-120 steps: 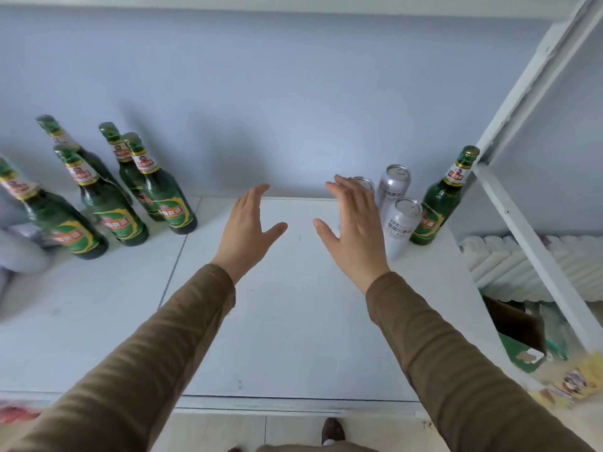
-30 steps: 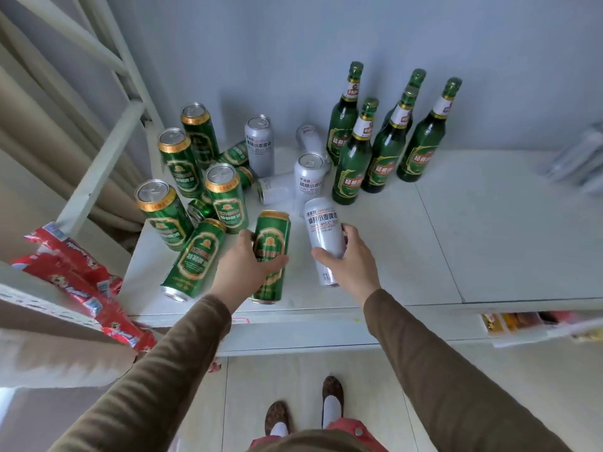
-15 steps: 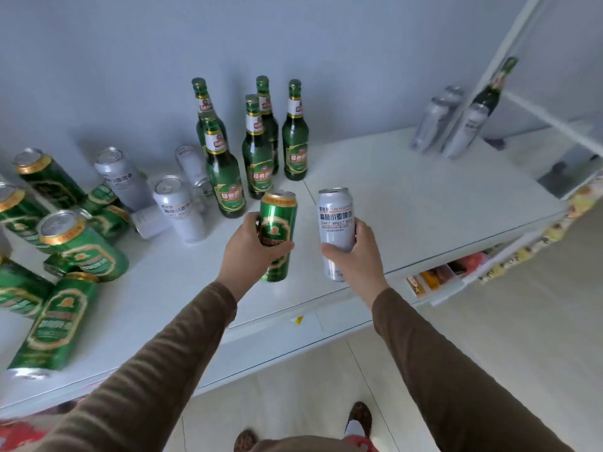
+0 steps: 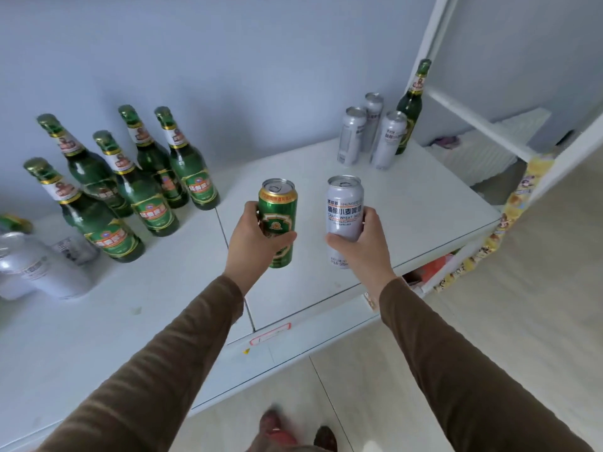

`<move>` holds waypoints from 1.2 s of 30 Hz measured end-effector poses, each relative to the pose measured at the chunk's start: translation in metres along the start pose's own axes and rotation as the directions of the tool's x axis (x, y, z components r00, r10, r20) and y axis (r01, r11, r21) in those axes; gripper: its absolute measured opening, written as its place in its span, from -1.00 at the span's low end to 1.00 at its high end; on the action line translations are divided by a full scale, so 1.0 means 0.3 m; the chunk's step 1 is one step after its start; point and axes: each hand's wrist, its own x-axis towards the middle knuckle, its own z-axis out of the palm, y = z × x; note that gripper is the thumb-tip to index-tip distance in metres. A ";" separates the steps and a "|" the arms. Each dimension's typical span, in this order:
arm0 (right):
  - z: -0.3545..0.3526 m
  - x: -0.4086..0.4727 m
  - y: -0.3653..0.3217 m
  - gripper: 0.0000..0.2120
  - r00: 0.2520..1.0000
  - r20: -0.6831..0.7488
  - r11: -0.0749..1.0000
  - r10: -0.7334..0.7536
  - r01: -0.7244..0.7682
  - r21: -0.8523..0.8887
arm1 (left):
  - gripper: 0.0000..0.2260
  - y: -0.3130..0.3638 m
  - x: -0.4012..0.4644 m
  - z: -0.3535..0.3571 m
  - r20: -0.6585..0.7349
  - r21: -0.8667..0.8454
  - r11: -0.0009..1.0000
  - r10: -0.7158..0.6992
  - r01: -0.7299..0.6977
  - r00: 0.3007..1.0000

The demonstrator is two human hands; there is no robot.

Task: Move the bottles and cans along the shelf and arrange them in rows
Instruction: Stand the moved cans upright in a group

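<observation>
green can (image 4: pixel 278 223) upright in left hand (image 4: pixel 253 238), silver can (image 4: pixel 345 216) upright in right hand (image 4: pixel 365 243), fingers wrapped round both, above the shelf (image 4: pixel 408 203). silver row (image 4: pixel 372 132) lies ahead-right; right hand nearer.

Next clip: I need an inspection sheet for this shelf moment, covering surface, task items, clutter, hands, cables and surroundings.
Surface: white shelf, bare in the middle, with a seam between two panels.
Job's things: five green bottles upright in a cluster at left; three silver cans and one green bottle standing at the far right; more silver cans at the left edge, blurred.
Clutter: nothing seen on the shelf apart from the drinks.
Hands: left hand holds a green can upright; right hand holds a silver can upright.
Cables: nothing seen.
Surroundings: pale blue wall, white shelf frame at right, colourful packets on a lower level, tiled floor.
</observation>
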 end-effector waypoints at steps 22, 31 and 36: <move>-0.246 0.759 0.160 -0.40 0.999 0.012 0.999 -0.038 0.039 -0.031 | -0.46 0.158 0.658 0.476 -0.094 -0.010 0.999 -0.034 0.033 0.995; -0.247 0.976 0.266 -0.35 0.988 0.126 0.996 -0.087 0.088 -0.009 | -0.48 0.160 0.845 0.578 -0.268 0.006 0.987 -0.154 0.162 0.951; -0.215 1.008 0.289 -0.32 0.985 0.137 0.994 -0.109 0.107 0.026 | -0.47 0.133 0.919 0.591 -0.317 0.009 0.979 -0.188 0.201 0.930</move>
